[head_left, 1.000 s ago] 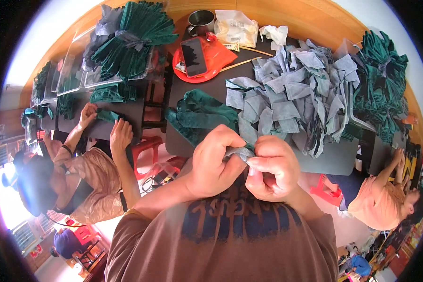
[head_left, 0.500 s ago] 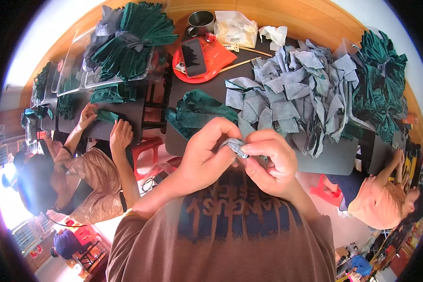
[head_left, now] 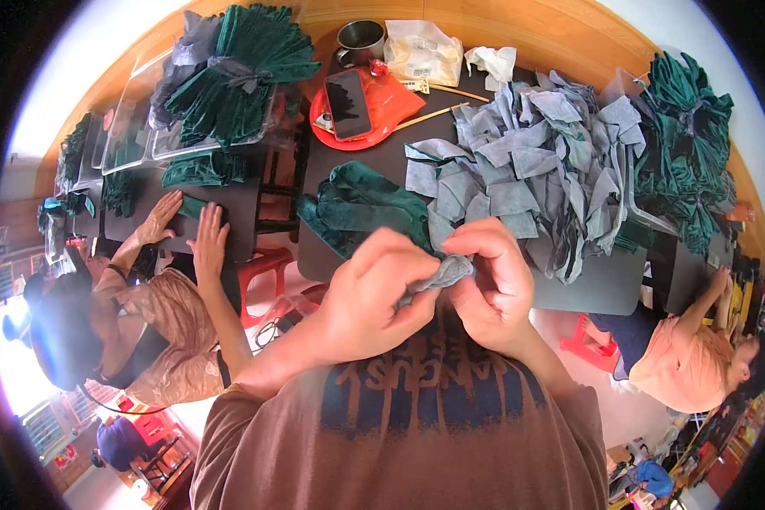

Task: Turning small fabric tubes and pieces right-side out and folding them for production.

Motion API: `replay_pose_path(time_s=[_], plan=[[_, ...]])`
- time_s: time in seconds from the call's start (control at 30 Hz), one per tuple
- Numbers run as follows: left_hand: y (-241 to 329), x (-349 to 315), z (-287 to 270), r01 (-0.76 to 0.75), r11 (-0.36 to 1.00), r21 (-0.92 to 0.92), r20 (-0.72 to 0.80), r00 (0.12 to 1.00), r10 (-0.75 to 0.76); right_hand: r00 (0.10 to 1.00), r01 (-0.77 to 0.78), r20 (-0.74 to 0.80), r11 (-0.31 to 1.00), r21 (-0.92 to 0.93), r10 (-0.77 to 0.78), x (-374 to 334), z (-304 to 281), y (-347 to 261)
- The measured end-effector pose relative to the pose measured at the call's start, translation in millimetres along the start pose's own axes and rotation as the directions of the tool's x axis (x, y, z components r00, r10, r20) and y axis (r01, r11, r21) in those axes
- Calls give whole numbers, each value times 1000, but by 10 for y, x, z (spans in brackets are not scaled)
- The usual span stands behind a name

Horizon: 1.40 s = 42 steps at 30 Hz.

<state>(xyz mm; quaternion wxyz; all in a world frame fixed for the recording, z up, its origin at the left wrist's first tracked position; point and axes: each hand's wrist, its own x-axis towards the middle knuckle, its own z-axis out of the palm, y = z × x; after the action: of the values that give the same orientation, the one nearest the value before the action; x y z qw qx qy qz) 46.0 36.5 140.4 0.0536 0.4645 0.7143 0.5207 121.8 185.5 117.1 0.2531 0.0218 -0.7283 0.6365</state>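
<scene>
Left hand [head_left: 382,289] is clamping a small grey cloth piece [head_left: 452,272] between thumb and fingers near the front edge of the table [head_left: 599,293], while the right hand [head_left: 495,285] is bracketing its other end with thumb and forefinger, how firmly one cannot tell; both are probably holding it high for a close view. The bunched piece is slanting, its long axis running from lower left to upper right, one end pointing rightward. A grey heap [head_left: 506,166] is lying beyond, seemingly for easy reach
</scene>
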Motion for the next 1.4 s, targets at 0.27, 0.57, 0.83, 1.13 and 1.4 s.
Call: replay_pose_path(time_s=[0.27, 0.57, 0.83, 1.13, 1.4], plan=[[7, -49, -34, 12, 995, -101, -21, 1000, -14, 993, -12, -106, 957, 290, 45, -145, 97, 107], [-90, 29, -8, 168, 977, -128, 63, 985, -161, 999, -35, 16, 999, 28, 34, -103, -9, 126], [-189, -24, 45, 188, 976, -108, 29, 982, -186, 895, -435, 83, 821, 369, 437, -123, 41, -59], [-165, 18, 59, 150, 989, 12, -100, 984, -148, 957, -291, 67, 937, 192, 284, -122, 72, 95], [-161, -23, 27, 248, 961, -122, -5, 968, -251, 953, -304, 55, 947, 102, 300, -94, -34, 75]])
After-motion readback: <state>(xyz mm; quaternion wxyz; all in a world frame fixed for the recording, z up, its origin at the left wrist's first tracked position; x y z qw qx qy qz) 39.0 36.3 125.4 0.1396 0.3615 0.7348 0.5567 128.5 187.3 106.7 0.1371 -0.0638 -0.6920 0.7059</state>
